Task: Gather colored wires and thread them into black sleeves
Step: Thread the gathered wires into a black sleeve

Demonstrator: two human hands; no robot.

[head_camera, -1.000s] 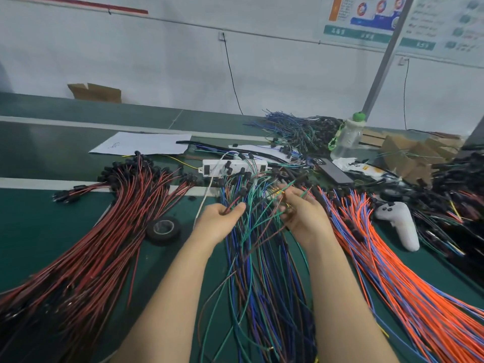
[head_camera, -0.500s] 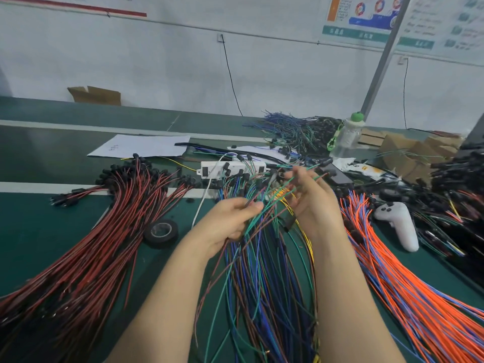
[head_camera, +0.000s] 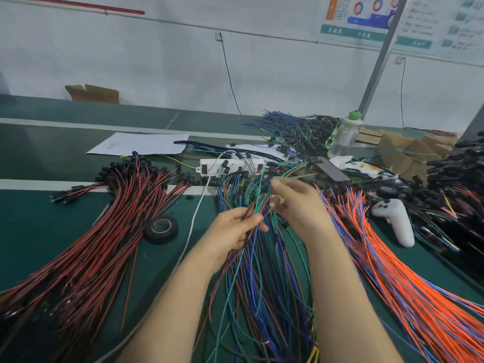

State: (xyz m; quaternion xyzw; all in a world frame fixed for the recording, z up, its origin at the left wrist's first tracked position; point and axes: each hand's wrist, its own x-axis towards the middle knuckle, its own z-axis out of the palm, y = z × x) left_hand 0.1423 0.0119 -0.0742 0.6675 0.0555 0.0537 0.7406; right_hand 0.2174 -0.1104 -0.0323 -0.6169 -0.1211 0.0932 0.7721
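Fanning from both hands, thin colored wires [head_camera: 258, 279] (blue, green, brown) tangle.

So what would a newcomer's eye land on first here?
Probably the bright orange wires fanned out on the right, and the big sheaf of red and black wires on the left. Between them, the left hand and right hand both grip strands from a blue and green bundle in the middle. The odd one out is a white game controller, just right of the orange wires.
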